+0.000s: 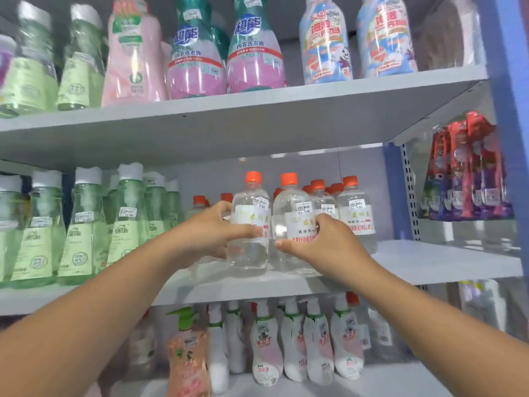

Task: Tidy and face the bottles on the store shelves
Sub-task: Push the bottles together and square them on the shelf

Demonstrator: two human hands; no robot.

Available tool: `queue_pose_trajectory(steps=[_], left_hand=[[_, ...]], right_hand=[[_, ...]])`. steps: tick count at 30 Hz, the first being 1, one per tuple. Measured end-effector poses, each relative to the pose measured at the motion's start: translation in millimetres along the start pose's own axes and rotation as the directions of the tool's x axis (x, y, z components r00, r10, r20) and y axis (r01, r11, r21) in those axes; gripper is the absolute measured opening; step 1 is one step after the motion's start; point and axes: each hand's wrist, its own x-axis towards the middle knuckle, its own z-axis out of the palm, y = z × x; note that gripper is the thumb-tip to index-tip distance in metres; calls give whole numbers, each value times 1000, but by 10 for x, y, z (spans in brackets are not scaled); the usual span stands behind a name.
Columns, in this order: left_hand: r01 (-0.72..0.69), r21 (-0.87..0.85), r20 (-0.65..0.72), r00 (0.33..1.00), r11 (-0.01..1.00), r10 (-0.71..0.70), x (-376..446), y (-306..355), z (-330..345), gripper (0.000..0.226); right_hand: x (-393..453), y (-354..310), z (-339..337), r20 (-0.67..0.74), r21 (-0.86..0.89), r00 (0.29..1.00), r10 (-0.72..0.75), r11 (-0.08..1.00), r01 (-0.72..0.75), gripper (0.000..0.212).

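on the middle shelf (429,262), two clear bottles with orange caps stand side by side at the near edge, touching or nearly so. the left hand (211,233) has its grip wrapped round the left clear bottle (250,224), thumb across the label, fingers behind. the right hand (323,242) clamps its grip on the right clear bottle (292,222) (thumb at its lower left side). more orange-capped bottles (355,213) crowd just behind and to the right. green bottles (86,224) fill the shelf's left part, well apart from both hands.
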Motion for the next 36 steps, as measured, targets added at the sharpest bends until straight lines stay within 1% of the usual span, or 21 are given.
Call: queue_pose_trajectory(steps=[2, 4, 5, 7, 8, 9, 10, 11, 13, 14, 16, 17, 19, 22, 27, 30, 33, 35, 36], left_hand=[[17, 15, 68, 998, 1000, -18, 119, -87, -56, 84], [17, 21, 100, 995, 1000, -19, 241, -193, -96, 81], [14, 42, 112, 993, 999, -19, 295, -238, -106, 85], [6, 127, 142, 990, 992, -24, 395, -311, -132, 98], [9, 165, 158, 987, 986, -35, 424, -332, -140, 98], [10, 190, 183, 982, 982, -46, 452, -346, -150, 94], [-2, 210, 205, 978, 978, -42, 481, -353, -154, 88], [-22, 222, 219, 975, 975, -28, 514, -355, -157, 82], [-41, 215, 226, 974, 976, -9, 605, -374, -166, 71], [-32, 193, 234, 972, 981, -14, 643, -379, -169, 68], [-20, 164, 260, 965, 986, -24, 726, -399, -171, 66], [-26, 153, 269, 963, 988, -17, 747, -410, -166, 66], [-43, 124, 240, 971, 991, 12, 775, -469, -137, 68], [-33, 52, 171, 985, 998, 24, 804, -615, -69, 66], [-57, 11, 108, 993, 998, 56, 806, -648, -21, 51], [-82, 18, 66, 995, 996, 80, 817, -652, 49, 43], [-106, 56, 57, 993, 993, 103, 812, -642, 77, 31], [-116, 128, 60, 992, 985, 109, 800, -646, 77, 34], [-119, 158, 60, 992, 980, 111, 791, -644, 77, 36]], right_hand=[[115, 16, 175, 6, -6, 999, 39, 999, -39, 66], [207, 27, 324, 3, -59, 998, 57, 997, -57, 72], [237, 24, 381, -8, -119, 999, 51, 992, -52, 75], [276, -22, 432, -39, -319, 998, 39, 946, -50, 84], [300, -51, 436, -52, -406, 998, 36, 912, -55, 91], [328, -68, 429, -61, -441, 998, 12, 897, -38, 98], [345, -83, 402, -50, -420, 999, -15, 908, -7, 101], [370, -83, 362, -36, -366, 999, -35, 930, 20, 98], [380, -90, 248, 4, -259, 1000, -12, 966, 13, 87], [384, -84, 212, 20, -238, 1000, 11, 971, -6, 87], [394, -73, 205, 17, -270, 1000, -9, 963, 13, 98], [407, -78, 227, 5, -305, 999, -50, 951, 49, 104], [444, -94, 288, 7, -385, 995, -102, 918, 97, 105], [537, -78, 324, -26, -441, 996, -88, 895, 68, 99], [656, -80, 365, -68, -628, 988, -139, 775, 66, 91], [685, -68, 407, -96, -695, 981, -169, 716, 56, 89], [683, -65, 434, -106, -730, 976, -189, 682, 53, 90], [684, -56, 416, -88, -737, 973, -215, 671, 82, 90], [678, -46, 359, -84, -715, 970, -230, 692, 102, 88]])
